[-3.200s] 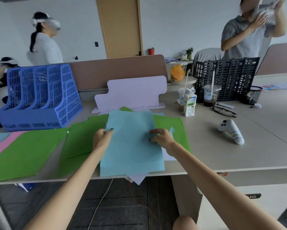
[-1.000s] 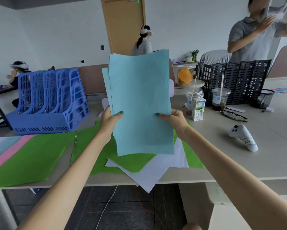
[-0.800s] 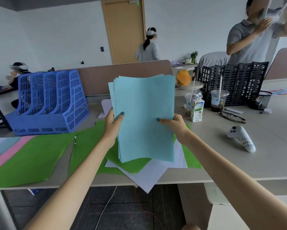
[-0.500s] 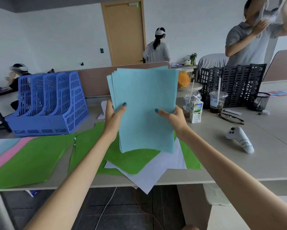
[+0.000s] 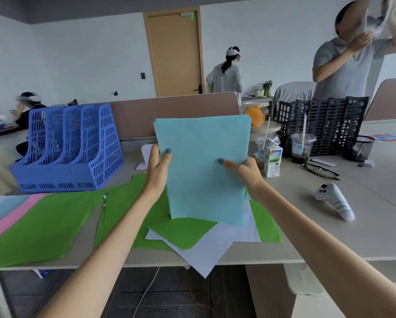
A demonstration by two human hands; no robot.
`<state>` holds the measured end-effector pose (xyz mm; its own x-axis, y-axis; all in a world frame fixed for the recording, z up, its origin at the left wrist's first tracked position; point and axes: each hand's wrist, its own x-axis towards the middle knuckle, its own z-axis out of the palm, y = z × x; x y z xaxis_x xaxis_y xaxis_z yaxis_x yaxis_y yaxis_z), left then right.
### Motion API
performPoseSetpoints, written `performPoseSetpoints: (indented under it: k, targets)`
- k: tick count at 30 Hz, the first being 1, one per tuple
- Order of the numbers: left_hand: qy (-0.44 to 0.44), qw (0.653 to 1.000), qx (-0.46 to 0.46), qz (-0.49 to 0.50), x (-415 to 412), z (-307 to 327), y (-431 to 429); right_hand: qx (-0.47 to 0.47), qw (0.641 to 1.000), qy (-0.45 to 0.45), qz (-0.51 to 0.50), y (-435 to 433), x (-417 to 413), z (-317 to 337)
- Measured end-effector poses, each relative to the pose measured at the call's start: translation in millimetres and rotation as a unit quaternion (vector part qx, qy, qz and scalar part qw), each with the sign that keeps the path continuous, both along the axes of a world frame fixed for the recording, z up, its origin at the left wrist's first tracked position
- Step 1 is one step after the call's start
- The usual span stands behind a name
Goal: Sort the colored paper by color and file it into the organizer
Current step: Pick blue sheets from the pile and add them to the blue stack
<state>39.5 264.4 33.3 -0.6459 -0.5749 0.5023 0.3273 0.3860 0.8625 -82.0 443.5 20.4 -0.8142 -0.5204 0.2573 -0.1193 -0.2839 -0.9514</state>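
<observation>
I hold a stack of light blue paper upright above the table, its lower edge over the loose sheets. My left hand grips its left edge and my right hand grips its right edge, thumbs on the front. Under it lie green sheets and white sheets, some hanging over the table's front edge. More green paper with pink and pale blue strips lies at the left. The blue organizer stands at the back left with empty slots.
A black organizer, drink cups, a milk carton, glasses and a mesh pen cup stand at the back right. A white controller lies to the right. People stand or sit behind the desk divider.
The light blue stack was lifted off the table and stood upright between both hands, then bounced up and down; now its lower edge is down near the green sheets.
</observation>
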Motion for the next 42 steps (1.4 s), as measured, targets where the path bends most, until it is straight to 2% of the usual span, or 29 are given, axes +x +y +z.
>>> performPoseSetpoints:
  k: [4, 12, 20, 22, 25, 27, 30, 39, 42]
  targets:
    - [-0.009, 1.0, 0.011, -0.003, -5.2, -7.7, -8.8, 0.023, 0.999, 0.044, -0.006, -1.9, -2.4, -7.7]
    - [-0.08, 0.997, 0.003, -0.006, -1.7, -28.6, -6.0, 0.07, 0.996, 0.047, 0.0, 4.9, -1.7, -37.5]
    - [-0.066, 0.997, -0.036, 0.023, 40.5, -4.5, -21.2, 0.036, 0.997, 0.022, 0.058, -15.4, 23.5, -11.4]
    - [-0.06, 0.997, -0.009, 0.038, 55.8, -7.7, -28.6, 0.036, 0.997, 0.0, 0.073, -27.0, 31.9, -17.0]
    - [-0.064, 0.991, 0.114, 0.011, 80.0, -17.3, -44.6, 0.039, 0.995, -0.025, 0.084, -48.3, 44.1, -28.0]
    - [-0.122, 0.972, 0.198, -0.021, 98.6, -28.0, -58.9, 0.042, 0.994, -0.038, 0.093, -66.3, 53.0, -36.5]
    - [-0.213, 0.939, 0.268, -0.041, 126.6, -46.8, -88.1, 0.057, 0.989, -0.07, 0.114, -100.0, 69.2, -47.2]
    - [-0.268, 0.907, 0.319, -0.063, 201.3, -81.7, -172.8, 0.074, 0.982, -0.133, 0.115, -215.0, 124.7, -72.8]
    - [-0.273, 0.91, 0.306, -0.057, 222.2, -85.3, -196.9, 0.074, 0.982, -0.139, 0.108, -245.9, 146.1, -80.3]
